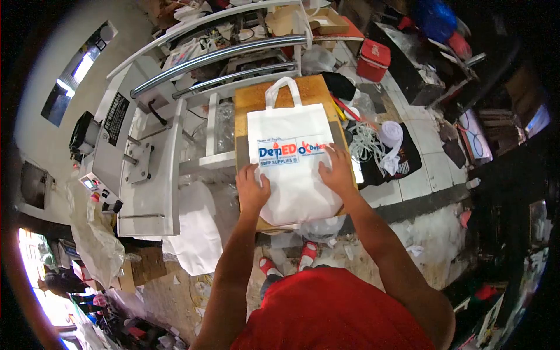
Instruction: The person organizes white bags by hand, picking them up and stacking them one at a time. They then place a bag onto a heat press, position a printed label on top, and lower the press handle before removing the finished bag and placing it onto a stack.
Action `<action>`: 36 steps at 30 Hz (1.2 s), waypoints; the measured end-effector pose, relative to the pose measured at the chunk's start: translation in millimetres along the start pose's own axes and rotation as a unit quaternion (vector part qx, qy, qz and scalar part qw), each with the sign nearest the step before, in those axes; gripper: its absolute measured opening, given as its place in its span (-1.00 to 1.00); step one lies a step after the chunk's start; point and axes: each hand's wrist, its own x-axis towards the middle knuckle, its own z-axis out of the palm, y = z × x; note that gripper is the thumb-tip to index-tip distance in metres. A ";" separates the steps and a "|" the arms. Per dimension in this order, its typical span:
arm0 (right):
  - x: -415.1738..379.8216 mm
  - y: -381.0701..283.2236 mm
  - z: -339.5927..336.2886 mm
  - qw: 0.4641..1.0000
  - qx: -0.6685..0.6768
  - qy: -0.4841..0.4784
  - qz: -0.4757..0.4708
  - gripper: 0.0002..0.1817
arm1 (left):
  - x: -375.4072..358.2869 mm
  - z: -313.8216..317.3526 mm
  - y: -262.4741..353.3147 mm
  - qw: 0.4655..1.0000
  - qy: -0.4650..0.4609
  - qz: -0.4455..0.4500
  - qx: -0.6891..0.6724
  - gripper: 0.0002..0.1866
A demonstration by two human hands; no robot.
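White tote bag (291,157) — laid flat at the centre of the frame on a brown board (312,88), long axis running from the lower edge of the frame toward the top, looped handles (284,88) pointed to the upper edge, open end away from the person. A blue and red printed logo (290,150) is carried across the middle of the bag, read upright from the person's side.

Left hand (252,188) — pressed palm down on the lower left part of the bag, fingers extended and slightly spread, nothing gripped.

Right hand (336,170) — pressed flat on the right part of the bag just below the print, fingers spread, nothing clasped.

Surroundings — a white heat press machine (143,157) is seen at the left of the frame, its metal bars (221,55) reaching across the top. White cord (366,143) and a dark garment (402,160) are piled right of the board. A red box (373,59) is set on the tiled floor (426,137) at upper right. Red shoes (287,259) are visible below the board.
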 end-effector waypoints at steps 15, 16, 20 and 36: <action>-99.1 42.9 -17.8 0.961 0.125 0.082 0.234 -0.81 | 16.8 -353.3 -189.5 0.903 0.184 -0.115 0.370 -0.63; -98.9 37.3 -20.9 0.959 0.115 0.073 0.247 -0.80 | 20.1 -371.5 -202.0 0.897 0.156 -0.095 0.402 -0.59; -98.0 39.6 -18.6 0.962 0.107 0.085 0.236 -0.83 | 31.0 -398.7 -221.6 0.863 0.072 -0.181 0.465 -0.57; -94.0 34.8 -15.7 0.976 0.070 0.132 0.160 -0.85 | 25.9 -376.5 -264.1 0.884 0.033 -0.133 0.447 -0.64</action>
